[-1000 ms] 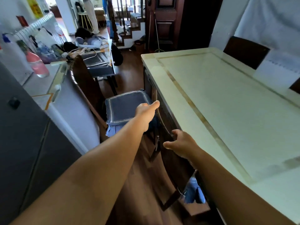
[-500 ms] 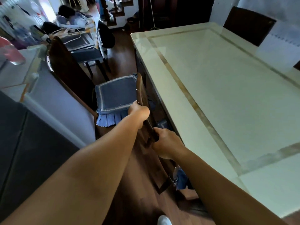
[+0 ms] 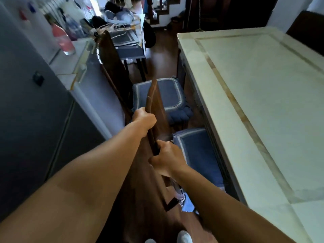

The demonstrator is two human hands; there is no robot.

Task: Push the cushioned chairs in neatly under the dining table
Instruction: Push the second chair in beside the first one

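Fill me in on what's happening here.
A person grips the top rail of the near chair's backrest with the left hand and right hand. Its blue cushion sits partly under the dining table. A second cushioned chair beyond stands out from the table.

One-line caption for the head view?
Both hands, left and right, grip a chair back beside the table.

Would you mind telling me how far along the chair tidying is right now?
Nothing looks finished. In hand: the left hand and right hand grip the near chair's backrest, its blue cushion only partly under the dining table. Left: the far chair, whose cushion sits out from the table.
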